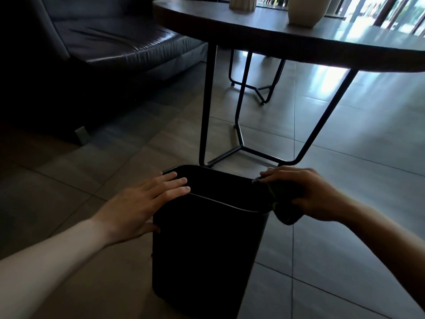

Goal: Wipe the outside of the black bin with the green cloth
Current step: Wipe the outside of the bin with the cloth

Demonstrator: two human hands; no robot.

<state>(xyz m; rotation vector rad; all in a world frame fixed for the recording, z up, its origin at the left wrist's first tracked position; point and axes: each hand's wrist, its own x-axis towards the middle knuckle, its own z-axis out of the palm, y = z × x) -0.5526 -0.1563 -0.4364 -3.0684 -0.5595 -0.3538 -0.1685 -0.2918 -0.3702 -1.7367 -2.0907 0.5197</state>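
The black bin (207, 245) stands upright on the tiled floor (345, 226) in the lower middle of the frame, its open mouth facing up. The green cloth (284, 203) is bunched at the bin's right rim, draped partly over the edge and down the outer right wall. Judging by that, the wiping looks to be at the top right edge; the dim light shows neither dirt nor a cleaned patch, so how much of the outside is done cannot be told. The wide near wall, the left side and the far side probably remain to be covered.

The right hand (310, 194) has a clenched grip on the cloth, fingers curled over it and pressing it to the rim. The left hand (142, 203) lies flat and released, fingers spread across the left rim, thumb against the outer wall, steadying the bin without grasping it.

Beyond the bin, in the upper right, a round desk (299, 40) on thin black legs carries pale vases (305, 10). A dark sofa (103, 42) fills the upper left.
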